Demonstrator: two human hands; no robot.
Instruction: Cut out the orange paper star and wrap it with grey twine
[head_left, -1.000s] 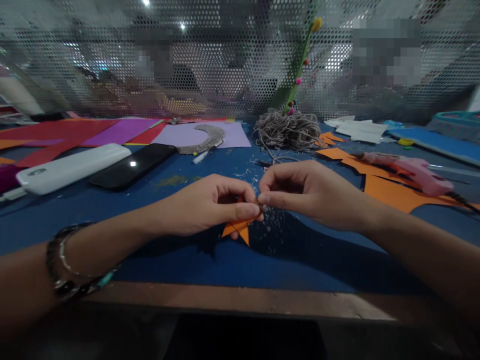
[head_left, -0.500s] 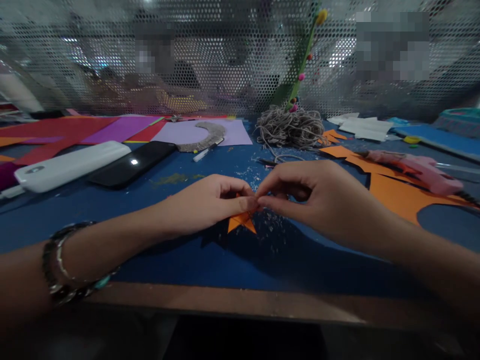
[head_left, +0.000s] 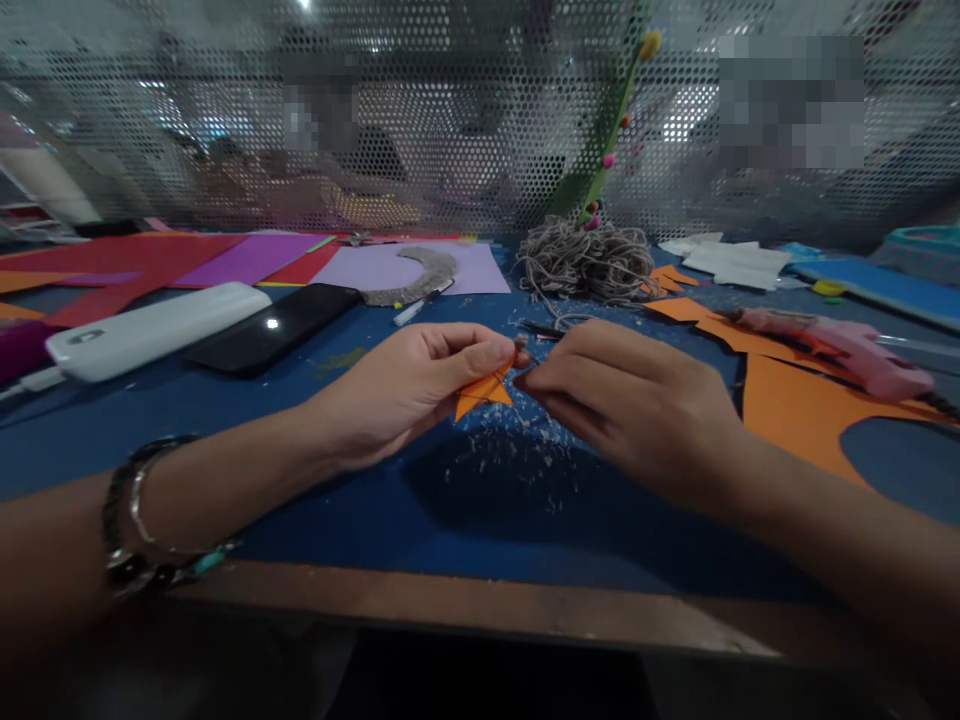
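Between the thumb and fingers of my left hand (head_left: 442,375) is an orange star (head_left: 486,392), a small cut-out with dark lines across it, raised a little above the blue table. Its upper part is hidden by the fingers. Just right of the star, my right hand (head_left: 630,390) is closed in a pinch. Whatever lies in that pinch is too small and dark to make out; a thin dark bit shows near the fingertips. White scraps (head_left: 540,435) are scattered on the table below the hands.
Behind my hands lie a heap of grey yarn (head_left: 589,262), a grey crescent (head_left: 420,275) and a pale purple sheet (head_left: 337,265). A black phone (head_left: 277,330) and a white device (head_left: 161,325) sit left. A pink glue gun (head_left: 847,350) rests over orange sheets (head_left: 787,400) at right.
My left hand has lifted the star upward and tilted it. My right hand has drawn slightly away to the right, leaving a small gap between the two hands' fingertips.
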